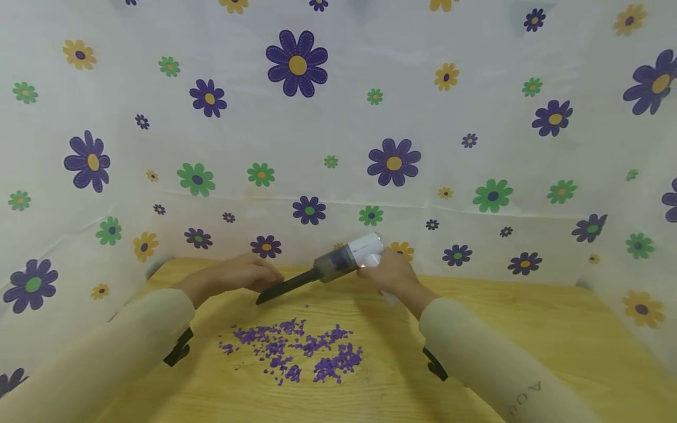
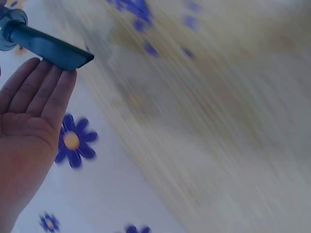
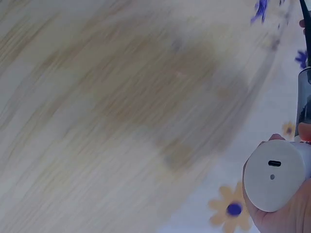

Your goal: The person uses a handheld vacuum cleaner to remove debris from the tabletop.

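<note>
My right hand [image 1: 396, 273] grips the white handle of a handheld vacuum cleaner [image 1: 365, 247], tilted above the back of the table. Its clear dust cup leads into a black flat nozzle [image 1: 288, 286] that points down and left. At the nozzle's end is my left hand [image 1: 243, 275]. In the left wrist view, that hand's straight fingers [image 2: 53, 94] reach the underside of the nozzle [image 2: 51, 47]. A charging port shows on the white handle end [image 3: 274, 177] in the right wrist view. Purple bits [image 1: 330, 364] lie scattered on the table in front of the nozzle.
The wooden table [image 1: 508, 341] has pale yellow grain. A white sheet with printed flowers [image 1: 338, 117] hangs behind it and at both sides, close to its back edge. Dark straps [image 1: 180, 348] show at both wrists.
</note>
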`<state>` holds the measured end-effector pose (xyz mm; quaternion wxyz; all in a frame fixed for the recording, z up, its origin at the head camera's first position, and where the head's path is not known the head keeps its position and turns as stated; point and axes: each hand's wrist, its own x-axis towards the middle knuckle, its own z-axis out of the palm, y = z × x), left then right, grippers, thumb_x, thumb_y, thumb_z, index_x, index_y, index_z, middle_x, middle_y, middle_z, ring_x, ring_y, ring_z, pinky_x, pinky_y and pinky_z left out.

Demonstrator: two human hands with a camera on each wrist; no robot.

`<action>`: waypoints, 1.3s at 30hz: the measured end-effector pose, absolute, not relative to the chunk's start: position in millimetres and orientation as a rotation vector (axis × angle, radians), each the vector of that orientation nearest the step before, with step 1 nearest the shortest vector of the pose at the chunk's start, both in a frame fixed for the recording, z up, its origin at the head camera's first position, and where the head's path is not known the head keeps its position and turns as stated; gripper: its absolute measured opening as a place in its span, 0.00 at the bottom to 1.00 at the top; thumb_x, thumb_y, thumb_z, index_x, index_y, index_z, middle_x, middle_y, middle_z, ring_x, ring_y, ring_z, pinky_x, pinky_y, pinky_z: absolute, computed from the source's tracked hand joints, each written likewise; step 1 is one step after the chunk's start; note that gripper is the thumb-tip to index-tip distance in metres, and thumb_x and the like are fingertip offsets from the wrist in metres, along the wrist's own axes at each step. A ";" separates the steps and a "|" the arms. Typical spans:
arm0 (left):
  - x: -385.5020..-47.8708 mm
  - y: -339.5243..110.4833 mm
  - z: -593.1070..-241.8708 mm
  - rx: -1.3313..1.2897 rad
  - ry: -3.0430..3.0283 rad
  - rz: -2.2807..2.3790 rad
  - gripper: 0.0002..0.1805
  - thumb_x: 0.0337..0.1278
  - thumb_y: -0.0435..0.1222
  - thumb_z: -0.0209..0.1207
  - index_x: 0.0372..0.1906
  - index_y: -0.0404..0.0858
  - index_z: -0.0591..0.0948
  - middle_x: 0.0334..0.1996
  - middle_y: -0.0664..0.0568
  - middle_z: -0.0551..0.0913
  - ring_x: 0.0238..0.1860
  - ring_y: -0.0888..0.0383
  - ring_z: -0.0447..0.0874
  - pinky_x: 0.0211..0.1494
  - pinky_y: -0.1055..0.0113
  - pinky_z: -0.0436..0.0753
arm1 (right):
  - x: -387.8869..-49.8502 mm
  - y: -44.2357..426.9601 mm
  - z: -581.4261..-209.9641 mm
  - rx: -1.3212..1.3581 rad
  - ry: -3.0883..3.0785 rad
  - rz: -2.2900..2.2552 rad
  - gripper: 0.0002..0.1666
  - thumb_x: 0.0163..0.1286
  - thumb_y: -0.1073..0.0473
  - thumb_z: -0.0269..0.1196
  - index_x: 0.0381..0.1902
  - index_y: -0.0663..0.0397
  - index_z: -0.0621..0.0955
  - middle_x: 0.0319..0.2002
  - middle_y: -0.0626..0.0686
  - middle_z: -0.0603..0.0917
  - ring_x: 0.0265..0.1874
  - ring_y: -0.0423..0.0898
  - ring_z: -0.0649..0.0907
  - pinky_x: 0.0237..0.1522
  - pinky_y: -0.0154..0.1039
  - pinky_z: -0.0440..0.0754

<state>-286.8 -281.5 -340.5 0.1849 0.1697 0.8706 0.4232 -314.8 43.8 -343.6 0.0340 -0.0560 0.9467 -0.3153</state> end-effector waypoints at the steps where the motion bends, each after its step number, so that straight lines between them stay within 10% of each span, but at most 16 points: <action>1: -288.8 -276.2 -340.2 0.487 2.452 1.190 0.25 0.71 0.38 0.49 0.62 0.22 0.75 0.62 0.32 0.78 0.62 0.37 0.78 0.65 0.51 0.79 | -316.0 48.7 -342.9 -0.160 2.916 -0.970 0.31 0.59 0.44 0.68 0.51 0.62 0.76 0.32 0.56 0.83 0.23 0.47 0.82 0.23 0.36 0.80; 39: -301.3 -182.2 -350.8 0.496 2.345 1.261 0.25 0.74 0.41 0.48 0.62 0.25 0.76 0.62 0.34 0.79 0.62 0.41 0.80 0.64 0.53 0.80 | -329.8 138.8 -337.1 -0.080 2.932 -0.798 0.27 0.63 0.45 0.63 0.44 0.65 0.76 0.28 0.56 0.81 0.21 0.47 0.80 0.22 0.35 0.77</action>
